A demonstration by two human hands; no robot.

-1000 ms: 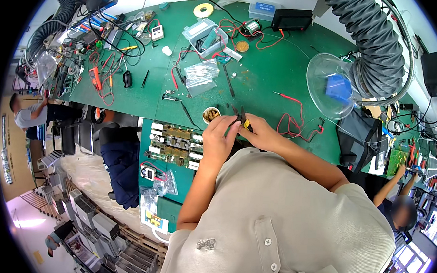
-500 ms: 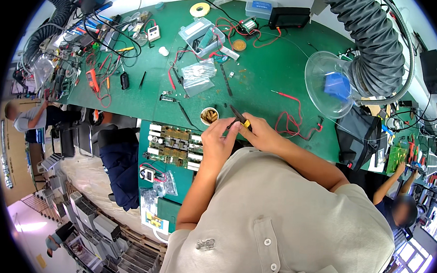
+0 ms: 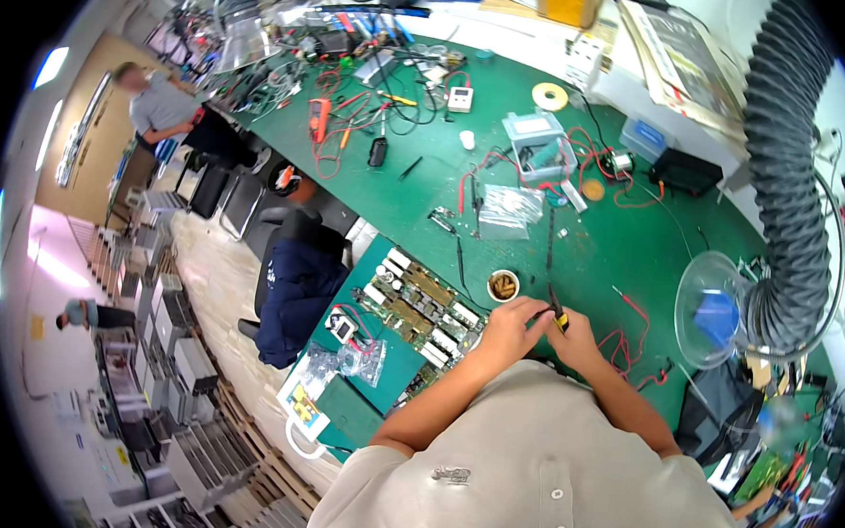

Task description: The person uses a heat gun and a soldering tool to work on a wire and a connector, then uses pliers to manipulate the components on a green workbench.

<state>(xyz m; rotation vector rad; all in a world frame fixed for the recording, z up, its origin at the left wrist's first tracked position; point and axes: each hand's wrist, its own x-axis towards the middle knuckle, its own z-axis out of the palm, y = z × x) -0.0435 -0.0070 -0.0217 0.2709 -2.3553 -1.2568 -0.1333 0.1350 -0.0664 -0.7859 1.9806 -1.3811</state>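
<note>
Your right hand [image 3: 578,342] grips pliers [image 3: 554,301] aimed at eleven o'clock; your left hand [image 3: 514,332] curls at their eight, hold unclear.

Dressed in a loose, short-sleeved shirt [image 3: 509,441] of plain beige-grey cloth, softly creased across chest and shoulders. Fitted at the front with a stitched placket [image 3: 555,472] bearing two visible pale round buttons [image 3: 556,494], one below the other, and marked on the wearer's left breast with a small dark-grey emblem [image 3: 452,475], detail unreadable. Cut with wide sleeves [image 3: 361,481], leaving forearms [image 3: 449,397], left hand [image 3: 514,333] and right hand [image 3: 577,342] bare.
</note>
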